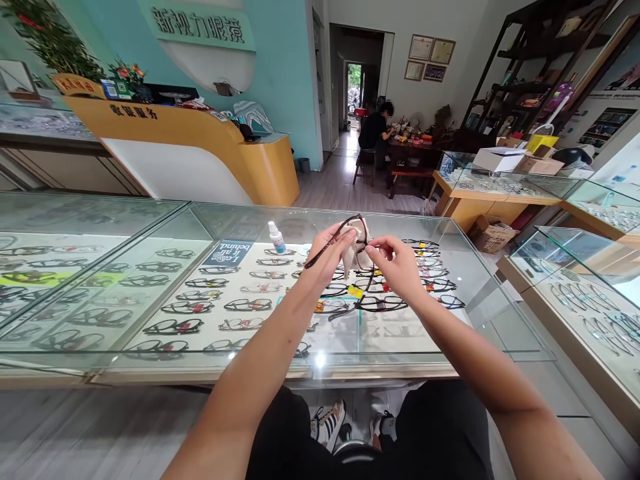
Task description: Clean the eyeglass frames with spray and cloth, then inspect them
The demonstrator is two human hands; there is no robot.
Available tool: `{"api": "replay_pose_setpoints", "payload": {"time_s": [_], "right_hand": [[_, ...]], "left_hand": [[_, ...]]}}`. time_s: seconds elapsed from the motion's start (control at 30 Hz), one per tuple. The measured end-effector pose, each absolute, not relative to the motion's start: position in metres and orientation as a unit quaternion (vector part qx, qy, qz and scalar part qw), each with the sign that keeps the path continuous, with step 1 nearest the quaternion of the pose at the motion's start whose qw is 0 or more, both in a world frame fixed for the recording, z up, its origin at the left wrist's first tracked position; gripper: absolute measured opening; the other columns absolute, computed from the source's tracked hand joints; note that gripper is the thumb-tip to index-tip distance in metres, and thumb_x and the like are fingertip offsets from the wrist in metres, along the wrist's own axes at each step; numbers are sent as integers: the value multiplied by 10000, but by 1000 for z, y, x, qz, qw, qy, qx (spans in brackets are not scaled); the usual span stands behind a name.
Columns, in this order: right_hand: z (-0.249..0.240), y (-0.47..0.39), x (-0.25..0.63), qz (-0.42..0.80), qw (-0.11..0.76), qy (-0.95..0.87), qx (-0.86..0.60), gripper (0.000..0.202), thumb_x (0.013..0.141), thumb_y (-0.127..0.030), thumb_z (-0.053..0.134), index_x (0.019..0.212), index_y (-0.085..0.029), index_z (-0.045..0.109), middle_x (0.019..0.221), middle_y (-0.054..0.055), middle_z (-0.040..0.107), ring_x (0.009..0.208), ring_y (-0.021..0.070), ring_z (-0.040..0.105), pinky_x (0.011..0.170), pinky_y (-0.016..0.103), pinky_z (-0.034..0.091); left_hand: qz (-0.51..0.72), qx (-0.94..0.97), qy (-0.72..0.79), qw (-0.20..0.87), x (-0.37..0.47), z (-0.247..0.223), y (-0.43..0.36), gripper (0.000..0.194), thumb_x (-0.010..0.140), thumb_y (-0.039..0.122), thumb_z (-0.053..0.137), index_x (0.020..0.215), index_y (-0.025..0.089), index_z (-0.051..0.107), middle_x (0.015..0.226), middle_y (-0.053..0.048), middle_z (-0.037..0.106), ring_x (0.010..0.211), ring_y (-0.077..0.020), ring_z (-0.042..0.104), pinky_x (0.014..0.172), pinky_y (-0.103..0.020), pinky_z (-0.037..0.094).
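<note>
A dark-framed pair of glasses [327, 251] is up above the glass display case [235, 222], between my hands. My left hand [331, 248] is closed around a pale cloth [353, 252], which lies against a lens. With thumb and fingers pinched, my right hand [395, 261] grips the frame's right side. One temple arm points left past my left hand; the other hangs down near a small yellow tag [355, 291]. A white spray bottle [276, 238] stands upright on the glass, left of my hands.
Rows of glasses [249, 305] and a blue card [227, 253] lie inside the case. Another display case [565, 280] stands to the right. Beyond are a wooden counter [200, 130], boxes [499, 159] and a person [376, 130] seated at a far table.
</note>
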State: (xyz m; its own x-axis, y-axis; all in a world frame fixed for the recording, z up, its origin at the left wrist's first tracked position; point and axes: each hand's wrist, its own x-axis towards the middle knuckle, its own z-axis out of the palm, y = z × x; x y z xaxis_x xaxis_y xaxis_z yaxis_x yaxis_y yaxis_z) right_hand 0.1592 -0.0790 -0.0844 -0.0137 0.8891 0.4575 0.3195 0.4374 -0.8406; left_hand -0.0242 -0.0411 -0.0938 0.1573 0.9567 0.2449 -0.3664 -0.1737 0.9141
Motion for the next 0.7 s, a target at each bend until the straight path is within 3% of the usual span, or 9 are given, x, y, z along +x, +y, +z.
{"api": "replay_pose_setpoints", "payload": {"time_s": [0.13,0.3,0.53,0.7], "right_hand": [[-87,-72,157,381,537,-620,-427,288,878,-499,811,879,-211,814,728,-12,652,698,158,496,700,327,386],[-89,-67,158,498,557,-541,-386,338,750,-524,921,898,-227,856,965,40,804,941,207,650,895,357,508],[-92,-66,167,571,521,-517,-368,406,750,-589,914,854,-205,835,736,-15,647,761,157,531,781,325,452],[-94,-65,169,570,517,-531,-355,427,731,-608,936,832,-204,842,785,-8,680,744,141,482,783,318,408]], "left_hand": [[590,484,317,563,-21,-95,-44,556,802,577,939,1163,196,757,1061,-53,809,819,-134,734,746,-241,577],[605,464,311,567,-14,-93,-50,517,791,540,966,1131,195,783,1048,-43,815,857,-121,724,787,-220,582],[586,451,279,612,-6,-88,-55,552,718,558,1012,1056,188,779,901,-30,806,732,-137,711,685,-244,585],[567,469,283,615,-8,-89,-53,518,740,524,1007,1044,167,787,927,-49,812,754,-142,729,724,-252,606]]}}
